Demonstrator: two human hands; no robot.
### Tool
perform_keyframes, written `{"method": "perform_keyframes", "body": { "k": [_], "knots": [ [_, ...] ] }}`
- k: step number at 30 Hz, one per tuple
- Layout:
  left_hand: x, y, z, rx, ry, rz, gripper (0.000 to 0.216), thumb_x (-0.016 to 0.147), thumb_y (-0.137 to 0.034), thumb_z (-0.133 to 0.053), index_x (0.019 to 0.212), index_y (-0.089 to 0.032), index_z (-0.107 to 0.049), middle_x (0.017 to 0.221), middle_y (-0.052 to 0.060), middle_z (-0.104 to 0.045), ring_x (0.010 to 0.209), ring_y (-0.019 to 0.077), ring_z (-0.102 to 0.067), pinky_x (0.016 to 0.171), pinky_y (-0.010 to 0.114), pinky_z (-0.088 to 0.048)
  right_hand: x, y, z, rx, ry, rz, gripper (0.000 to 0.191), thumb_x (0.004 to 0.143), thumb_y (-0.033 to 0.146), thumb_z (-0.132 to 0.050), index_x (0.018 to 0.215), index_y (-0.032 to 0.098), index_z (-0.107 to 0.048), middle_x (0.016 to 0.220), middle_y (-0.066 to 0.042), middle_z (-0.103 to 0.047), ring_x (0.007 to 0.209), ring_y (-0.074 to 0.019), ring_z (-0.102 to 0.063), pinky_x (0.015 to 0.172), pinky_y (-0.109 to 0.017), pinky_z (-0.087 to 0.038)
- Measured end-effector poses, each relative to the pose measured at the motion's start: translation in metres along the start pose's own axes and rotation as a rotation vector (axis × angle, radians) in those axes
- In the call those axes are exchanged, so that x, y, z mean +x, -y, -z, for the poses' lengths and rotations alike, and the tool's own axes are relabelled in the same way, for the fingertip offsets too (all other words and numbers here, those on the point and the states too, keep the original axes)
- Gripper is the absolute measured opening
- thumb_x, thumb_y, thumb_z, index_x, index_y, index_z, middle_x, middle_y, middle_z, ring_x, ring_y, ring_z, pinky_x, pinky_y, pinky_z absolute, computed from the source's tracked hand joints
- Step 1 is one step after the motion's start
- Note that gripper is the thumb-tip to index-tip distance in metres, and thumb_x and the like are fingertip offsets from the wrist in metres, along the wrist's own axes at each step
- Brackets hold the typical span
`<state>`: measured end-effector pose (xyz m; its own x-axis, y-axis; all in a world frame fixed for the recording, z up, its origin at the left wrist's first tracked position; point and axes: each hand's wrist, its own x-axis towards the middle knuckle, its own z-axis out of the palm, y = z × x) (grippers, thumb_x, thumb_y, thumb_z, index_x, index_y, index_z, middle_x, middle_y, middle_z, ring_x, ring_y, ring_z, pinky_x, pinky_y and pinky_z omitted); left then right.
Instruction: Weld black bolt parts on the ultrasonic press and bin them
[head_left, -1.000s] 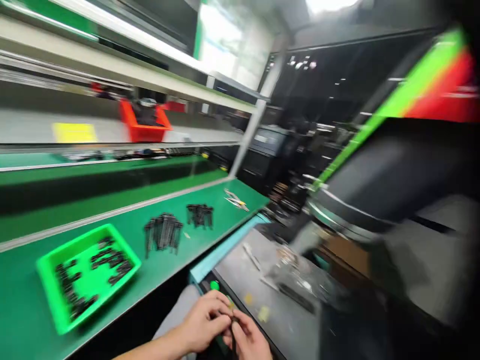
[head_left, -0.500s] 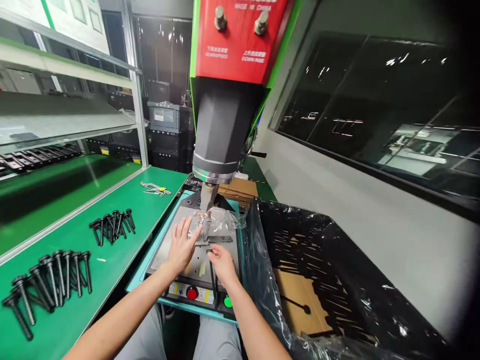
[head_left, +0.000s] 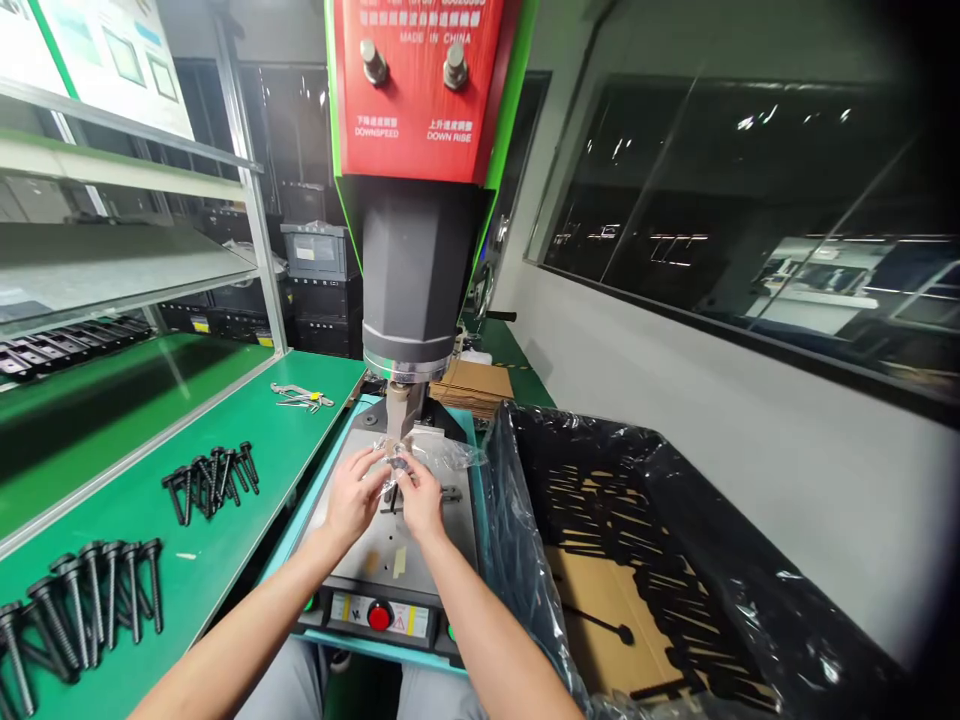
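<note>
Both hands meet over the metal plate (head_left: 337,545) of a press machine, just under the tip of its horn (head_left: 397,412). The dark head of a black rod (head_left: 399,463) shows between the fingertips; its shaft is mostly hidden. My right hand (head_left: 421,505) pinches this head from the right with thumb and forefinger. From the left, my left hand (head_left: 354,500) closes thumb and fingers on the same spot, partly behind clear film. That clear plastic film (head_left: 457,453) drapes around the fixture. A slotted metal piece (head_left: 451,494) lies beside my right hand.
Black threaded bolts (head_left: 94,600) lie in two groups on the green bench (head_left: 247,540) at left, with pliers (head_left: 301,396) farther back. At right stands a black-lined box (head_left: 525,560) holding many thin black rods. A red button (head_left: 379,616) is on the machine's front.
My right hand has lifted the black rod up and forward to the fixture beneath the horn. My left hand's spread fingers have closed in beside it. The view has shifted slightly.
</note>
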<state>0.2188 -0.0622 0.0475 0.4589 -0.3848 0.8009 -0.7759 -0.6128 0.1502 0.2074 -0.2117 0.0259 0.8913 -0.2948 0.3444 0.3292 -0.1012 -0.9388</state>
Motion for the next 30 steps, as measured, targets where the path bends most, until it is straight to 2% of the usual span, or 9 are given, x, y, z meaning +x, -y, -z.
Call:
{"method": "perform_keyframes", "body": {
  "k": [4,10,13,17,21,24,27,30],
  "knots": [
    [0.006,0.004,-0.002,-0.017,0.0,0.017,0.029,0.091,-0.016,-0.05,0.112,-0.022,-0.07,0.124,0.013,-0.066,0.121,0.0278,-0.056,0.1,0.05,-0.049,0.022,0.003,-0.001,-0.111,-0.033,0.018,0.044,0.081,0.036,-0.059,0.117,0.014,-0.072,0.106,-0.011,-0.072,0.085,-0.0244,-0.064,0.085,-0.036,-0.051],
    [0.01,0.013,-0.008,-0.002,-0.042,-0.031,0.03,0.087,-0.012,-0.053,0.11,-0.021,-0.069,0.123,0.013,-0.066,0.118,0.0292,-0.058,0.095,0.05,-0.052,0.047,-0.009,-0.005,-0.238,-0.08,0.01,0.037,0.076,0.034,-0.061,0.107,0.019,-0.074,0.095,-0.008,-0.072,0.084,-0.0254,-0.062,0.081,-0.036,-0.05],
    [0.012,0.015,-0.009,0.018,-0.047,-0.042,0.031,0.086,-0.011,-0.053,0.111,-0.021,-0.069,0.121,0.013,-0.067,0.115,0.0294,-0.059,0.093,0.05,-0.053,0.055,-0.014,-0.003,-0.228,-0.02,0.013,0.036,0.074,0.036,-0.064,0.104,0.018,-0.073,0.091,-0.007,-0.072,0.078,-0.0241,-0.062,0.075,-0.034,-0.05],
    [0.012,0.018,-0.009,0.029,-0.045,-0.042,0.029,0.088,-0.015,-0.055,0.112,-0.021,-0.069,0.121,0.013,-0.068,0.113,0.0297,-0.06,0.091,0.049,-0.054,0.063,-0.012,0.005,-0.228,0.072,0.051,0.029,0.079,0.041,-0.058,0.094,0.021,-0.073,0.086,-0.004,-0.071,0.077,-0.023,-0.062,0.074,-0.033,-0.048],
    [0.011,0.02,-0.011,0.035,-0.07,-0.047,0.026,0.09,-0.017,-0.054,0.111,-0.02,-0.069,0.118,0.014,-0.069,0.112,0.0298,-0.061,0.089,0.048,-0.054,0.07,-0.011,0.01,-0.251,0.091,0.064,0.02,0.074,0.038,-0.061,0.078,0.021,-0.071,0.074,-0.001,-0.067,0.073,-0.0227,-0.059,0.073,-0.033,-0.046],
    [0.011,0.021,-0.013,0.027,-0.069,-0.047,0.027,0.091,-0.017,-0.053,0.112,-0.02,-0.069,0.119,0.014,-0.068,0.112,0.0296,-0.061,0.09,0.048,-0.054,0.072,-0.013,0.009,-0.248,0.068,0.045,0.021,0.069,0.038,-0.065,0.079,0.021,-0.071,0.069,0.001,-0.062,0.066,-0.0205,-0.054,0.067,-0.031,-0.044],
    [0.009,0.02,-0.015,0.027,-0.067,-0.05,0.025,0.092,-0.017,-0.053,0.11,-0.02,-0.07,0.118,0.013,-0.069,0.112,0.0293,-0.061,0.089,0.048,-0.053,0.07,-0.014,0.007,-0.217,0.038,0.034,0.024,0.069,0.038,-0.066,0.084,0.02,-0.07,0.071,0.001,-0.062,0.066,-0.0198,-0.054,0.066,-0.03,-0.044],
    [0.006,0.02,-0.017,0.046,-0.058,-0.047,0.024,0.092,-0.018,-0.054,0.108,-0.021,-0.071,0.117,0.013,-0.069,0.112,0.0294,-0.061,0.09,0.048,-0.053,0.061,-0.014,0.007,-0.168,-0.003,0.028,0.028,0.071,0.039,-0.064,0.09,0.02,-0.07,0.084,-0.003,-0.067,0.076,-0.0215,-0.059,0.075,-0.032,-0.047]
  ]
}}
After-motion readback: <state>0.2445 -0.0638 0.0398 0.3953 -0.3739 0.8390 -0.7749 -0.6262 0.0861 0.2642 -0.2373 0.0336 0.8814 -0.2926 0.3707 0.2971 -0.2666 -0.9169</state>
